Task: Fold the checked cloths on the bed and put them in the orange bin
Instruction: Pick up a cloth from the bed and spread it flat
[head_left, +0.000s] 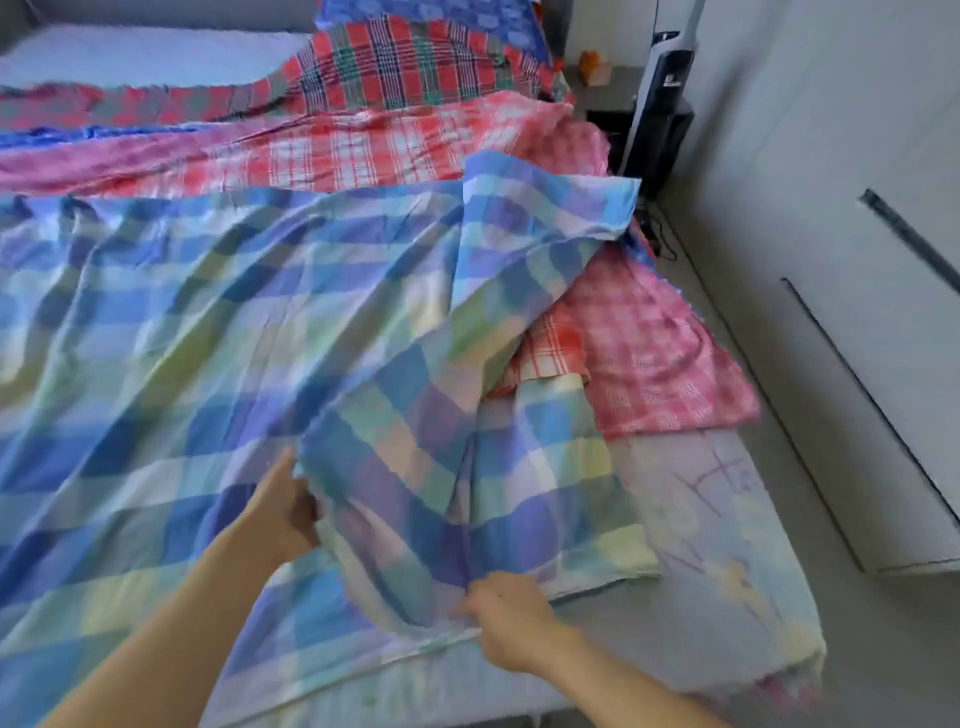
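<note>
Blue, green and yellow checked cloth (208, 322) lies spread across most of the bed (727, 571), its right part lifted and doubled back toward the person; it looks like thin woven cotton, light and limp, rumpling into soft ridges and holding no shape of its own, so it will likely sag wherever it is unsupported and slide a little over the layers beneath; corners and hems are the best places to hold it, drawn taut between two grips; the left hand (283, 512) grips the edge of the turned-over flap, thumb on top and fingers hidden under the fabric; the right hand (506, 618) has its fingers curled, pinching the cloth at the near hem; beneath and beyond lie a crumpled pink and red checked cloth (649, 353) and a red and green plaid cloth (405, 62), similarly soft; the mattress cover is pale, faintly printed; no orange bin can be picked out.
</note>
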